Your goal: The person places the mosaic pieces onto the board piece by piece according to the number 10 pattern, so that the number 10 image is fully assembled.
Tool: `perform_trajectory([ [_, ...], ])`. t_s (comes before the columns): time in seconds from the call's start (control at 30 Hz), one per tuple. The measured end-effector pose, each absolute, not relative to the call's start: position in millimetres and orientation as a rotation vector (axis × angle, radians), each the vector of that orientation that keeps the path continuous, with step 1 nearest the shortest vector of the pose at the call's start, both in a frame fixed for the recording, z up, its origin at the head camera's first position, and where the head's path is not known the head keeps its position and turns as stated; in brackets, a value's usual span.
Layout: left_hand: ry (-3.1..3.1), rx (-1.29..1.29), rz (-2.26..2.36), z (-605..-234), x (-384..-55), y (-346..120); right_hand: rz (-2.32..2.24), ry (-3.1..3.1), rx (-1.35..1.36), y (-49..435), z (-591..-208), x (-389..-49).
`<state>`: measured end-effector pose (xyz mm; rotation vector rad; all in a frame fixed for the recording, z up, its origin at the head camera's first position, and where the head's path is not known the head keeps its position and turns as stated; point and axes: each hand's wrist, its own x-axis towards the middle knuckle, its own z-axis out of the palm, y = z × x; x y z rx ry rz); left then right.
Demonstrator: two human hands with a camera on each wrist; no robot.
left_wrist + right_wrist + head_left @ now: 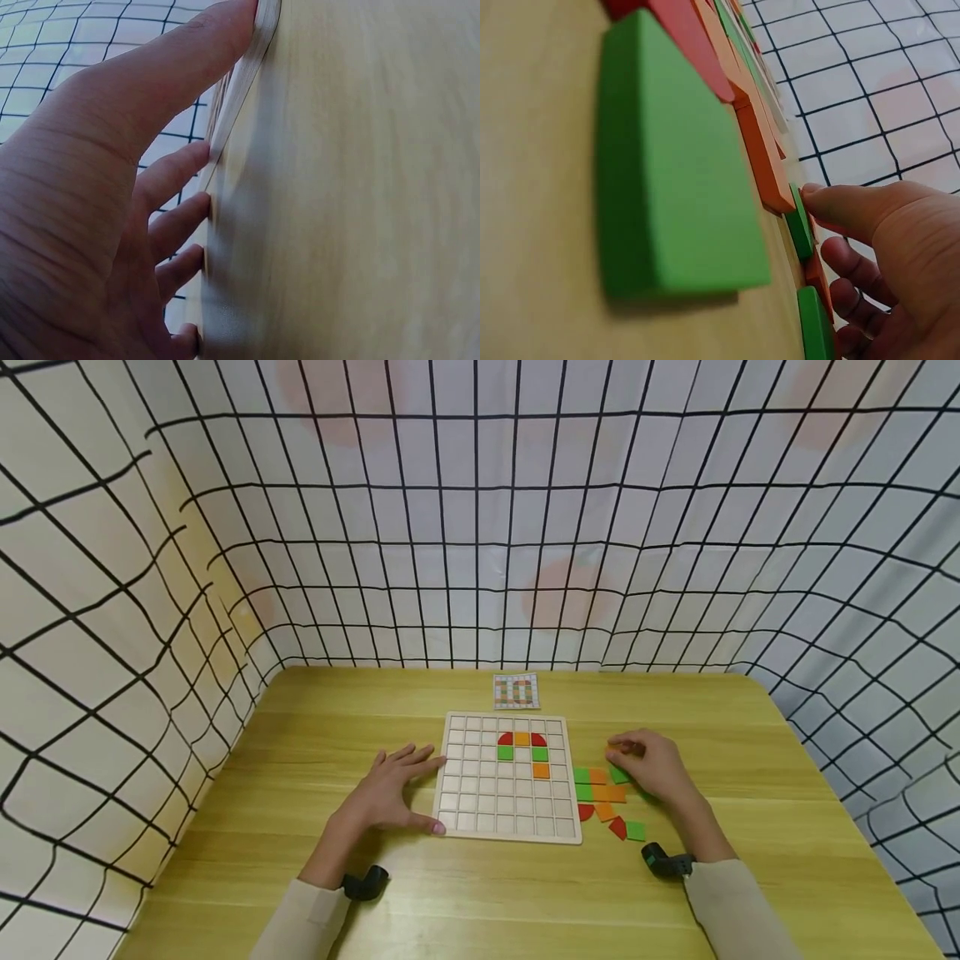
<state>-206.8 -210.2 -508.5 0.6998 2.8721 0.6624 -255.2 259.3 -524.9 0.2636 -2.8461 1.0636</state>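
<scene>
My left hand [386,793] lies with spread fingers against the left side of a pale wooden grid board [510,839]. Its thumb [187,56] touches the board's edge in the left wrist view. Over the loose tiles on the right, my right hand [654,766] has its fingers curled, thumb and fingertips pinching an orange square tile [612,747]. A green tile [618,775] lies just below those fingertips. On the board sit two red quarter-round tiles [506,739], orange squares [522,739] and green squares [540,754].
Several green, orange and red tiles [597,792] lie along the board's right side. A nearer green tile [697,172] looms large in the right wrist view. Behind the board lies a small pattern card [516,692]. White cloth with black grid lines [480,568] surrounds the wooden table [510,910].
</scene>
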Motion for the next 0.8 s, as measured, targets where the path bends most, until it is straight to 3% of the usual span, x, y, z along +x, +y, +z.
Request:
perform_trajectory([
  [0.8, 2.868, 0.689, 0.667, -506.6, -206.6, -210.4, 1.039, -2.934, 0.338, 272.5, -528.1, -263.3],
])
